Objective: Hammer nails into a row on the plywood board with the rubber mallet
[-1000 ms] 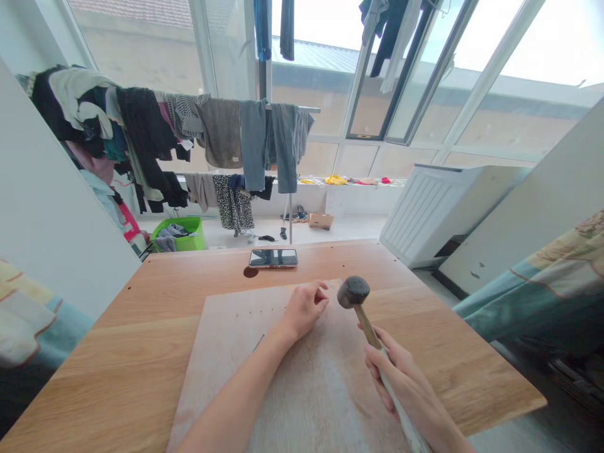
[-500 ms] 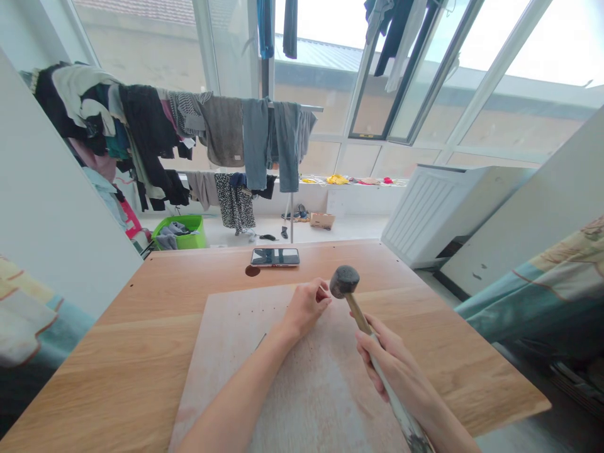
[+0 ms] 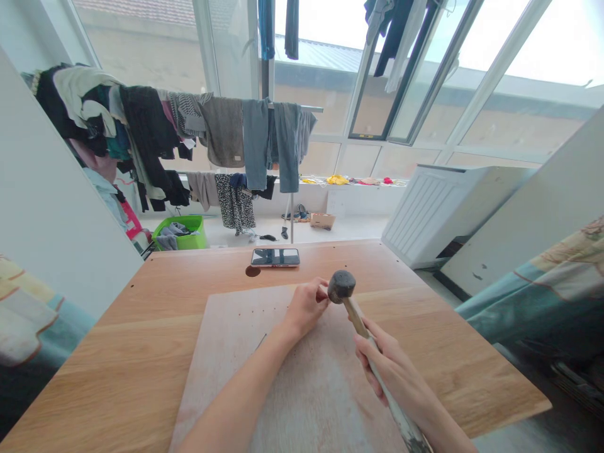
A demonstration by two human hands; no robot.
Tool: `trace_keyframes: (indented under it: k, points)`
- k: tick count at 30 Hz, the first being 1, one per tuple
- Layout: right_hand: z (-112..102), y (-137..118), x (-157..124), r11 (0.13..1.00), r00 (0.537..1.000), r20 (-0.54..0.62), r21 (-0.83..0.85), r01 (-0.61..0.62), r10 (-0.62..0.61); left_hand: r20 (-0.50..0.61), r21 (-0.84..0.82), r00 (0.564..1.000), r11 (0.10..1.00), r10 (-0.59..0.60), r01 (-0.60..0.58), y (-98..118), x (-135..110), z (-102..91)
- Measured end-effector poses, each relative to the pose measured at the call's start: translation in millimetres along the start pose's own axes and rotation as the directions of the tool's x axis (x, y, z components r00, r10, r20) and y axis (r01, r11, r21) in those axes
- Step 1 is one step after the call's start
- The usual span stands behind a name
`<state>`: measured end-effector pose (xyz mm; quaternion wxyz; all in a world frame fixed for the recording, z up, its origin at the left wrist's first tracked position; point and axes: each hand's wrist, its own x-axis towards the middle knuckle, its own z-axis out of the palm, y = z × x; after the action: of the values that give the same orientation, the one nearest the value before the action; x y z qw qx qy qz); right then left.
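The right hand is holding a mallet right of the frame's centre, its fingers clamping around the handle. The mallet is slanting from the lower right up toward the middle, its blunt, cylindrical head showing dark grey to black with a slightly paler, scuffed face. Near the head the handle is showing bare tan wood; below the grip it is turning whitish, with dark, worn patches at the bottom of the frame.

The left hand is reaching in over the upper part of a board, its fingers bending and drawing together just beside the mallet head. Whether they are pinching something small cannot be told, nor whether the head is touching them.

The board is lying flat in the lower centre, looking pale and greyish-white, with faint grain, a chalky cast and reddish-brown smudges. Small dark dots are forming a row near its upper left edge. A thin dark sliver, too small to identify, is showing just beside the left forearm.

Under the board a wood-grained desk is spreading across the lower frame. A phone is lying near its far edge, just beside a round dark hole.
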<state>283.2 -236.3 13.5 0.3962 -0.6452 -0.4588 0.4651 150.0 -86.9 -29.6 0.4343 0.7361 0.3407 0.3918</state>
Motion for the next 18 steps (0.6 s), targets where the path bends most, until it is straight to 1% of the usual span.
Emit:
trace_keyframes:
  k: [4,8,11,12,14,16,18]
  points:
    - [-0.4,2.3,-0.1,1.000,1.000,-0.018,0.011,0.020,-0.020,-0.006,0.017,1.000,1.000,-0.002,0.002,-0.9,-0.2,-0.3]
    - [1.1,4.2,-1.9,1.000,1.000,0.016,-0.002,0.012,-0.012,-0.002,-0.002,1.000,1.000,0.012,-0.012,-2.3,-0.4,0.4]
    - [2.4,8.9,-4.6,0.996,0.999,-0.004,0.076,0.036,-0.036,0.032,-0.028,0.999,0.999,-0.024,0.025,-0.7,2.1,-2.4]
    - [2.5,11.2,-5.7,0.993,0.999,-0.026,0.108,0.041,-0.039,0.041,-0.017,0.998,0.999,-0.045,0.045,1.3,3.4,-5.2]
    - [2.3,16.5,-7.7,0.988,0.998,-0.058,0.150,0.036,-0.028,0.050,0.090,0.997,0.994,-0.064,0.059,8.6,5.9,-15.0]
    - [1.7,21.7,-8.4,0.987,0.998,-0.070,0.163,0.006,0.006,0.074,0.230,0.996,0.973,-0.041,0.023,20.3,5.9,-30.6]
    - [1.4,25.7,-7.7,0.985,0.996,-0.064,0.167,-0.044,0.055,0.170,0.335,0.985,0.942,-0.028,-0.032,34.8,1.2,-49.7]
